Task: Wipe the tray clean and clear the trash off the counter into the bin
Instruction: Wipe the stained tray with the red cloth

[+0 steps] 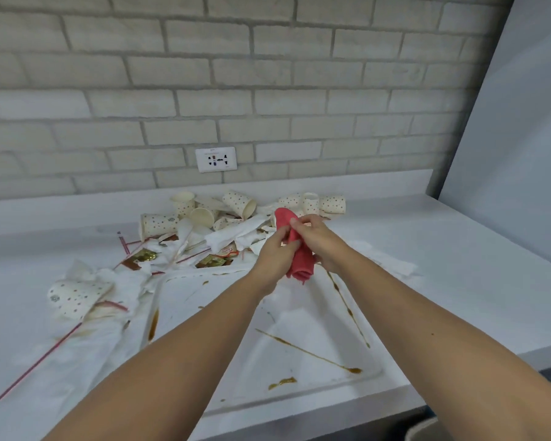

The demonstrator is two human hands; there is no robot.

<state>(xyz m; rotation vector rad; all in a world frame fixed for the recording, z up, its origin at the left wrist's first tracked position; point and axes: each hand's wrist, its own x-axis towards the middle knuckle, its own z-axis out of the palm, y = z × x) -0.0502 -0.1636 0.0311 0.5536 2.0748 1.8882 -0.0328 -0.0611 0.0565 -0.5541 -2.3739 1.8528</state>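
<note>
I hold red cloth between left hand and right hand, both gripping | stained tray directly beneath, long axis near–far | hands equally close.

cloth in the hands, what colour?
Red-pink cloth, held above the tray by both hands; head view shows it.

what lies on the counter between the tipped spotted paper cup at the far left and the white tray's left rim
In the head view, crumpled white napkins fill the stretch between the tipped spotted paper cup and the stained white tray; no bare counter shows there.
</note>
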